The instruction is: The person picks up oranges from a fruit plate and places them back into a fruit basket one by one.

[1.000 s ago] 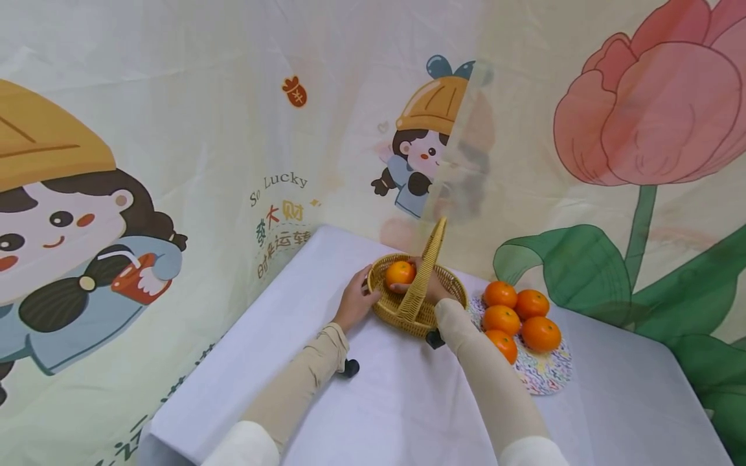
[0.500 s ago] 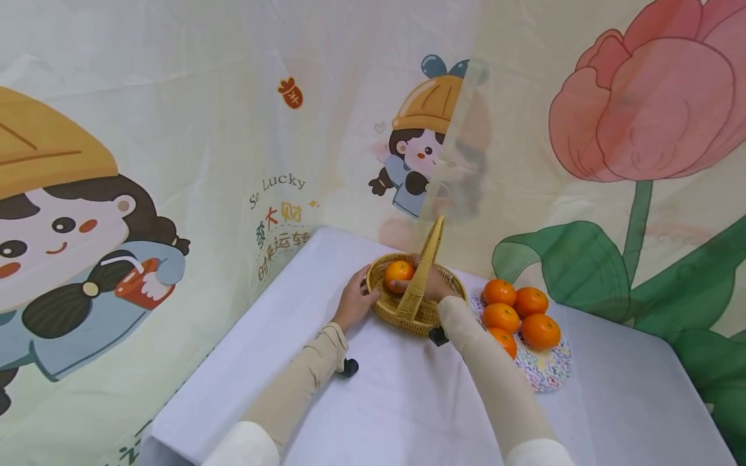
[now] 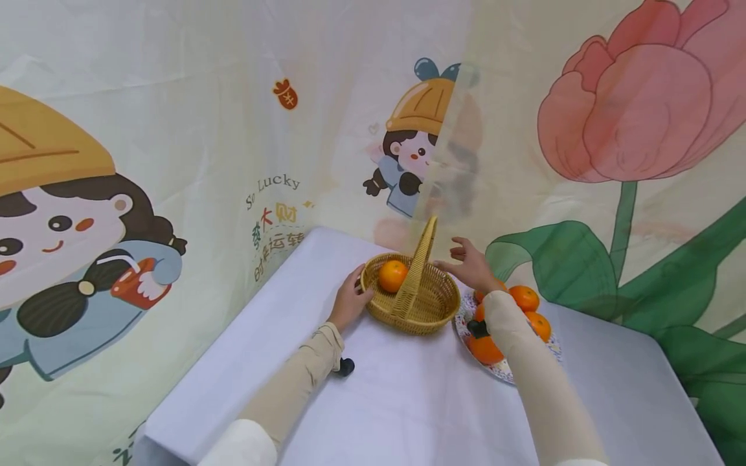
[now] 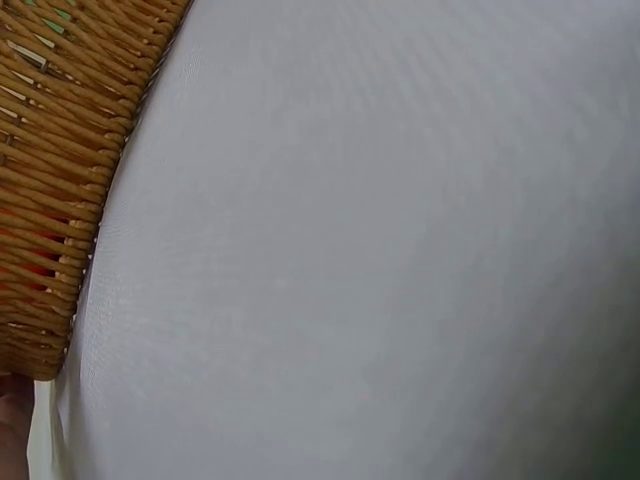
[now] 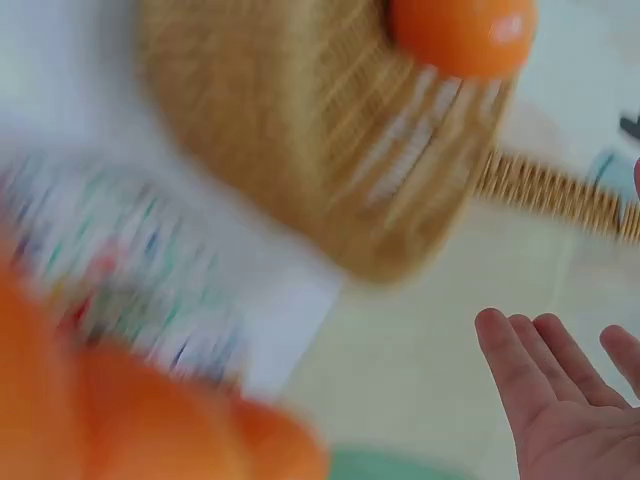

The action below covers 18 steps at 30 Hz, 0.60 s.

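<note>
A wicker basket (image 3: 428,321) with a tall arched handle stands on the white-covered table, one mandarin (image 3: 393,277) inside at its left end. My left hand (image 3: 348,301) grips the basket's left rim; in the left wrist view only a bit of that hand (image 4: 14,430) shows under the woven wall (image 4: 80,120). Above and right of the basket, my right hand (image 3: 471,266) is in the air with spread fingers and holds nothing. The right wrist view shows its bare palm (image 5: 570,420). Several more mandarins (image 3: 486,350) lie on a patterned plate (image 3: 500,371), partly hidden by the right forearm.
The plate stands just right of the basket on the white tablecloth (image 3: 373,401). Printed curtains (image 3: 326,129) with cartoon figures and a tulip hang close behind the table. The table's left edge (image 3: 227,336) runs beside the left arm.
My right hand has let go of the mandarin in the basket, come out from under the handle and moved right toward the plate. My left hand has stayed on the rim.
</note>
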Each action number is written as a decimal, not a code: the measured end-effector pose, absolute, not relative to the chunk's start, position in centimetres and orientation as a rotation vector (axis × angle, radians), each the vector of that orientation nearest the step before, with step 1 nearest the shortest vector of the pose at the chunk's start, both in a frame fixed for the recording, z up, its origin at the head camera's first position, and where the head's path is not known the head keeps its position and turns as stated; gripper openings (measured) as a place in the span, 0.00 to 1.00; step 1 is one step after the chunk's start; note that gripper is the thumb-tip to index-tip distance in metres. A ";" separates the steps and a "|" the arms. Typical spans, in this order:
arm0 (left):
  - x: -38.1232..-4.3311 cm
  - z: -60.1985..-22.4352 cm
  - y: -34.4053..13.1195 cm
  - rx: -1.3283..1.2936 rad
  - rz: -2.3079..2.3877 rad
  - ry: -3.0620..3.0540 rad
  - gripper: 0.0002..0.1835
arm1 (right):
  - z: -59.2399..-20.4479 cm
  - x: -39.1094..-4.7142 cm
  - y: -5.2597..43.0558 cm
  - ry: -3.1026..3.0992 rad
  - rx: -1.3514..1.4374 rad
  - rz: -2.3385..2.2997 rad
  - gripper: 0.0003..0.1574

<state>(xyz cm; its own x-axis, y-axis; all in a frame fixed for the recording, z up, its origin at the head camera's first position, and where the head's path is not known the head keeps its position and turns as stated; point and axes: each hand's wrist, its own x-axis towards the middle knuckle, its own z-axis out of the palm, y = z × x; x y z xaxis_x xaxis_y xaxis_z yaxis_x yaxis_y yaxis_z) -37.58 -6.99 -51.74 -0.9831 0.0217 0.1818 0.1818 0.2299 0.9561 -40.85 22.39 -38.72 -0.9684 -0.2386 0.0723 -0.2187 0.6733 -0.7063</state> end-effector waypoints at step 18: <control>-37.7 -52.0 -6.6 -0.186 -1.864 -2.343 0.38 | -40.1 -35.0 37.6 2.960 0.038 -1.098 0.63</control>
